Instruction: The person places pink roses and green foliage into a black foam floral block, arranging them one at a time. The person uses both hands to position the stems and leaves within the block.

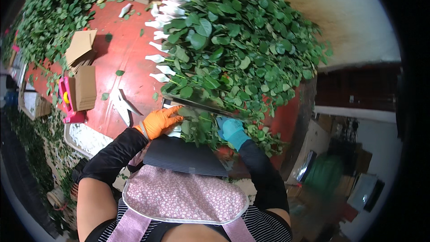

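head view: the left hand [160, 123], orange-gloved, has its fingers stretched out, unclenched, at the left end of leafy stems [200, 127] — the blue-gloved right hand [232, 131] meets their right side, but i cannot tell whether it grips. beyond both lie white-wrapped flowers [156, 58]; nearer, a ribbed dark pad [184, 156].

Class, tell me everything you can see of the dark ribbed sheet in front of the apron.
The dark ribbed sheet is charcoal-grey and wide, with narrow parallel ridges running lengthwise. It looks like plastic or rubber. It curves slightly, and a small pale patch shows at its near edge. It lies between the floral apron and the leafy stems, which overlap its far edge in this view. The left hand is just beyond its far left corner; whether they touch is unclear.
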Demonstrator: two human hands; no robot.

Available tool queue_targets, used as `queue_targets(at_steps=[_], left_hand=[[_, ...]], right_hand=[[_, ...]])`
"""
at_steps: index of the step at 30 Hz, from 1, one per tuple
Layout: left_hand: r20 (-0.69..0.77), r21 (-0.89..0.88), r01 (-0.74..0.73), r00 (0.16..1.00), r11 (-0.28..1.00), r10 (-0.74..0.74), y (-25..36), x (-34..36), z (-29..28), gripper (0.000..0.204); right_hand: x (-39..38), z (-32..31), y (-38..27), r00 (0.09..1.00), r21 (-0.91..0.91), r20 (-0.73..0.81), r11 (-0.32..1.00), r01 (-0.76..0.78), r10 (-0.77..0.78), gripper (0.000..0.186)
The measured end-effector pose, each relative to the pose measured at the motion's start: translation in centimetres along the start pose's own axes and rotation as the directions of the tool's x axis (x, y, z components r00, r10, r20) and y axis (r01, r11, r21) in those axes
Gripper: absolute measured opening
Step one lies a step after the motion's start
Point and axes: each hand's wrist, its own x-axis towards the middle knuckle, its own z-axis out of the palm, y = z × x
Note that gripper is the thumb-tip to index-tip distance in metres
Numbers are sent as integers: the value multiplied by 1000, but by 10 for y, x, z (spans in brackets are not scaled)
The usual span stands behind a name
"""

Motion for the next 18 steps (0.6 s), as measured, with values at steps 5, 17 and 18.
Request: queue_targets(at_steps=[5, 17, 18], left_hand=[[6, -142, 30, 1000, 989, -30, -13, 3, 15, 39], [73, 64, 96, 992, 993, -101, -8, 7, 15, 39], [113, 88, 104, 987, 991, -113, -7, 8, 12, 38]], right_hand=[[0, -23, -13, 958, 10, 247, 988, -153, 146, 59], [21, -183, 18, 675, 204, -732, 915, 348, -94, 22], [62, -172, 18, 684, 140, -714, 927, 348, -149, 25]])
